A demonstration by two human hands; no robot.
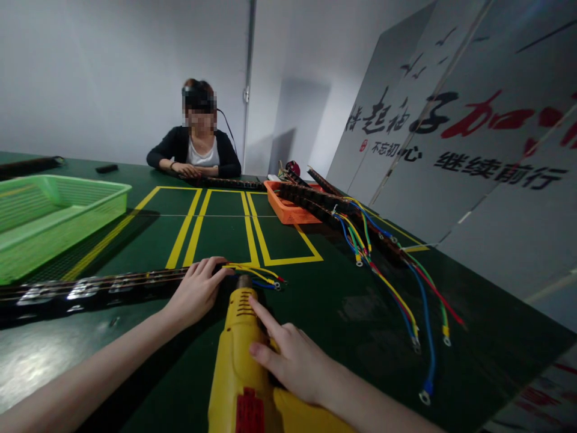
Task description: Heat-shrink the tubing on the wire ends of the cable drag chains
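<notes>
A long black strip (130, 285) with metal parts lies along the left of the green table. My left hand (198, 288) is closed around its right end, where yellow, blue and red wires (264, 276) with ring terminals stick out. A yellow heat gun (237, 361) with a red label stands in front of me, its metal nozzle close to those wires. My right hand (293, 355) holds the gun, with the index finger stretched along its vented front part; the grip is partly hidden.
A green basket (85, 210) stands at the left. An orange basket (293, 210) holds more strips, with wires (387, 276) trailing right. Across the green table (360, 373) sits a person (198, 138) in a headset, hands near another strip (229, 182).
</notes>
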